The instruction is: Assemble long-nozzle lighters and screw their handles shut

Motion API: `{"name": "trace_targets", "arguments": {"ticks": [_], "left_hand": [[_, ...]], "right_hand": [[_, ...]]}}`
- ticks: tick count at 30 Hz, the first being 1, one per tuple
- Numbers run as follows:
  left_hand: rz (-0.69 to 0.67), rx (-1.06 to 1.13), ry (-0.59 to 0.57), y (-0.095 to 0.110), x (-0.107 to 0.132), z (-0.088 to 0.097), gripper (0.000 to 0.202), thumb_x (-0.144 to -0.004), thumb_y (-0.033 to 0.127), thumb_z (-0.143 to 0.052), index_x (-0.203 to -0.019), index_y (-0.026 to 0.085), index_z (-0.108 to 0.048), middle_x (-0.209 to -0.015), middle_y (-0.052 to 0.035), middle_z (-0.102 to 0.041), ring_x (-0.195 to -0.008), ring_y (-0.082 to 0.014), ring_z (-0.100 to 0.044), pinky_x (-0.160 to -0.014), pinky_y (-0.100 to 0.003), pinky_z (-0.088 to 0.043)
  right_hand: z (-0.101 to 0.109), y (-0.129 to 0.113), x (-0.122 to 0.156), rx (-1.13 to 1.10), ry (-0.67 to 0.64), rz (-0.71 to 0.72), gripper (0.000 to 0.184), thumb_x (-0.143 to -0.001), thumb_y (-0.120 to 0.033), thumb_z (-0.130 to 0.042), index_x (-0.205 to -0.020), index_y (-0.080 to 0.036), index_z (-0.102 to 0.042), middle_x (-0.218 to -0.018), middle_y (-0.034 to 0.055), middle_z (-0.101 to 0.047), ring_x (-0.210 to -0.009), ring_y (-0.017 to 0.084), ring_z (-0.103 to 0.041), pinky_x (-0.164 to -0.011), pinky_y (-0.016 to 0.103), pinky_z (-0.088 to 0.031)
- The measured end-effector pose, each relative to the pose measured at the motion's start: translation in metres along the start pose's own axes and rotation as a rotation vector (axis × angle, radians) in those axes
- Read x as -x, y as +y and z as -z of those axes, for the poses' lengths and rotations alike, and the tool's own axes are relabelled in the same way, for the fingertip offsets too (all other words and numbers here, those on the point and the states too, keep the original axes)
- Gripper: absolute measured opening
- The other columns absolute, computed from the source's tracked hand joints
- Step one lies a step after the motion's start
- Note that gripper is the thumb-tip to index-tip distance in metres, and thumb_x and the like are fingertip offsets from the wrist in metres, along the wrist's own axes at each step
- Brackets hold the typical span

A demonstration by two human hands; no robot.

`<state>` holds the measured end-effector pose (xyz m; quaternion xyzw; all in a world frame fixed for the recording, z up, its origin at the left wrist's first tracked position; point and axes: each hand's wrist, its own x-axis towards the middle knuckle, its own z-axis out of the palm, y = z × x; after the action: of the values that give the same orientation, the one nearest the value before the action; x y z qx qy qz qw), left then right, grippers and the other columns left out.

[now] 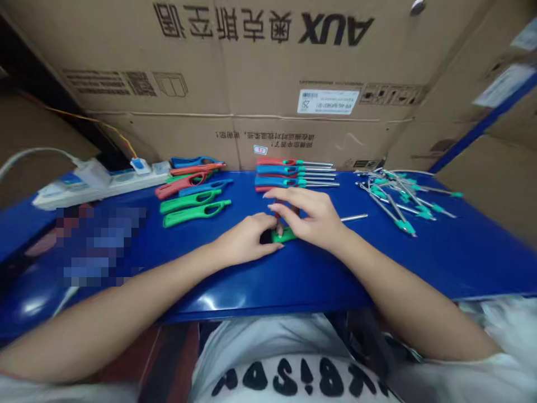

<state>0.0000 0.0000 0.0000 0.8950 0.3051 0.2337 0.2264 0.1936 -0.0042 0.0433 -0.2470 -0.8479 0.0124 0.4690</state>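
Both my hands meet over the middle of the blue table (461, 263). My left hand (245, 242) is closed around the near end of a green plastic handle (284, 235). My right hand (310, 215) lies over the same piece with its fingers curled down on it. A metal rod (354, 217) sticks out to the right from under my right hand. Behind my hands lies a neat stack of assembled lighters (293, 173) with red and blue handles and metal rods pointing right.
Loose handle shells (193, 190) in green, red and blue lie at the left. A heap of metal rods with teal ends (398, 196) lies at the right. A white power strip (100, 182) sits far left. Large cardboard boxes (268, 78) wall the back.
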Motion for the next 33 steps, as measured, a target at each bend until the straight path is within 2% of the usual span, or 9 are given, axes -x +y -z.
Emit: {"name": "trace_targets", "arguments": {"ticks": [2, 5, 7, 10, 13, 19, 28, 33], "left_hand": [[-0.005, 0.004, -0.006, -0.001, 0.000, 0.000, 0.015, -0.087, 0.024, -0.073, -0.096, 0.017, -0.064, -0.097, -0.0031, -0.069, -0.090, -0.0198, -0.067, -0.084, -0.031, -0.052], [-0.012, 0.014, -0.005, -0.001, 0.000, 0.000, 0.015, -0.087, 0.023, -0.073, -0.098, 0.018, -0.064, -0.099, -0.0034, -0.070, -0.094, -0.0209, -0.067, -0.086, -0.032, -0.052], [-0.014, 0.024, 0.001, -0.002, 0.000, 0.000, 0.017, -0.086, 0.022, -0.073, -0.100, 0.018, -0.065, -0.101, -0.0037, -0.071, -0.097, -0.0218, -0.068, -0.088, -0.033, -0.053], [-0.009, 0.030, 0.006, -0.002, 0.001, 0.000, 0.016, -0.086, 0.021, -0.073, -0.099, 0.019, -0.065, -0.101, -0.0039, -0.071, -0.097, -0.0219, -0.068, -0.089, -0.033, -0.054], [-0.015, 0.023, 0.013, -0.001, 0.001, 0.001, 0.014, -0.086, 0.021, -0.073, -0.098, 0.018, -0.066, -0.102, -0.0049, -0.071, -0.098, -0.0224, -0.068, -0.089, -0.034, -0.055], [-0.002, 0.028, 0.020, -0.001, 0.000, 0.000, 0.015, -0.085, 0.021, -0.074, -0.096, 0.017, -0.066, -0.099, -0.0052, -0.072, -0.092, -0.0215, -0.069, -0.089, -0.034, -0.055], [0.018, 0.043, 0.024, -0.001, -0.001, -0.001, 0.011, -0.083, 0.018, -0.074, -0.092, 0.017, -0.067, -0.098, -0.0037, -0.074, -0.087, -0.0196, -0.070, -0.083, -0.031, -0.055], [0.100, -0.018, 0.044, 0.004, -0.002, -0.005, 0.009, -0.082, 0.019, -0.073, -0.088, 0.016, -0.066, -0.088, -0.0042, -0.073, -0.080, -0.0207, -0.069, -0.072, -0.030, -0.054]], "right_hand": [[0.000, 0.002, 0.002, 0.051, 0.000, 0.001, 0.010, -0.098, -0.025, -0.065, -0.099, -0.018, -0.072, -0.101, 0.0046, -0.080, -0.094, 0.016, -0.076, -0.084, 0.024, -0.058], [-0.002, 0.003, 0.005, 0.067, -0.012, -0.017, 0.015, -0.100, -0.029, -0.060, -0.098, -0.018, -0.071, -0.099, 0.0053, -0.079, -0.094, 0.017, -0.075, -0.080, 0.025, -0.058], [-0.004, 0.002, 0.007, 0.015, -0.034, -0.055, 0.021, -0.103, -0.027, -0.052, -0.111, -0.018, -0.070, -0.108, 0.0068, -0.078, -0.098, 0.017, -0.074, -0.083, 0.027, -0.058], [-0.009, -0.001, 0.008, -0.223, -0.101, -0.145, 0.035, -0.107, -0.021, -0.038, -0.134, -0.020, -0.060, -0.116, 0.0064, -0.075, -0.105, 0.015, -0.072, -0.091, 0.029, -0.058], [-0.011, -0.001, 0.007, -0.373, -0.114, -0.188, 0.034, -0.106, -0.023, -0.040, -0.133, -0.022, -0.062, -0.106, 0.0028, -0.077, -0.098, 0.014, -0.074, -0.089, 0.028, -0.059], [-0.005, -0.002, 0.006, -0.095, -0.058, -0.107, 0.022, -0.100, -0.023, -0.057, -0.116, -0.022, -0.073, -0.114, 0.0033, -0.078, -0.096, 0.015, -0.076, -0.089, 0.025, -0.059], [-0.003, -0.005, 0.004, 0.057, -0.043, -0.038, 0.021, -0.101, -0.026, -0.057, -0.112, -0.020, -0.074, -0.109, 0.0023, -0.080, -0.092, 0.014, -0.077, -0.083, 0.022, -0.058], [-0.008, -0.006, 0.007, 0.197, -0.026, 0.023, 0.024, -0.103, -0.029, -0.055, -0.113, -0.020, -0.074, -0.102, 0.0024, -0.081, -0.087, 0.014, -0.077, -0.077, 0.023, -0.056]]}}
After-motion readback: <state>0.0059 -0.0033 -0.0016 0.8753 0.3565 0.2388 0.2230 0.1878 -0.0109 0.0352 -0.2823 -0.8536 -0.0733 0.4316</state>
